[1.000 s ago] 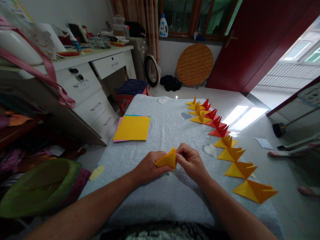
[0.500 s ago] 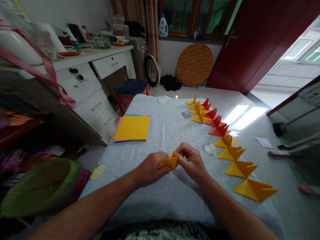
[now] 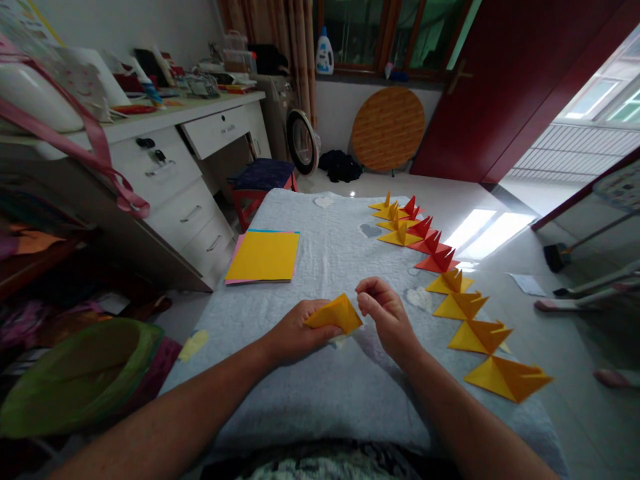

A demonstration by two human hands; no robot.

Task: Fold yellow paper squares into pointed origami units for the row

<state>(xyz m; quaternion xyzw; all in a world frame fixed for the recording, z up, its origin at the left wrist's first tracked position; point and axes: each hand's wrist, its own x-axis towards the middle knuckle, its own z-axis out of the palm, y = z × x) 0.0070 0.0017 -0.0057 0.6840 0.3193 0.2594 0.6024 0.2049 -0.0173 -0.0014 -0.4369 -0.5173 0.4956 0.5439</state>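
Note:
My left hand [image 3: 304, 331] is closed around one end of a folded yellow origami paper [image 3: 337, 313], thumb on the near side and fingers behind it. The paper tapers toward the palm, and its wider, creased end points right. Just right of that end, apart from it, is my right hand [image 3: 385, 313], holding nothing. Its fingers are loosely curled, with a small gap between thumb and index finger. Several folded yellow origami pieces [image 3: 477, 337] and red origami pieces [image 3: 434, 245] stand in a linked row along the right side of the table.
A stack of square paper [image 3: 265, 257], yellow on top, lies at the left of the cloth-covered table [image 3: 330, 247]. A green-lined bin [image 3: 75, 380] stands at lower left. Beyond are a white desk [image 3: 170, 173], a stool [image 3: 263, 175] and a washing machine with its door ajar [image 3: 303, 143].
My right hand has let go of the yellow paper and moved slightly right. In my left hand the paper has turned, so a broad flat face now shows.

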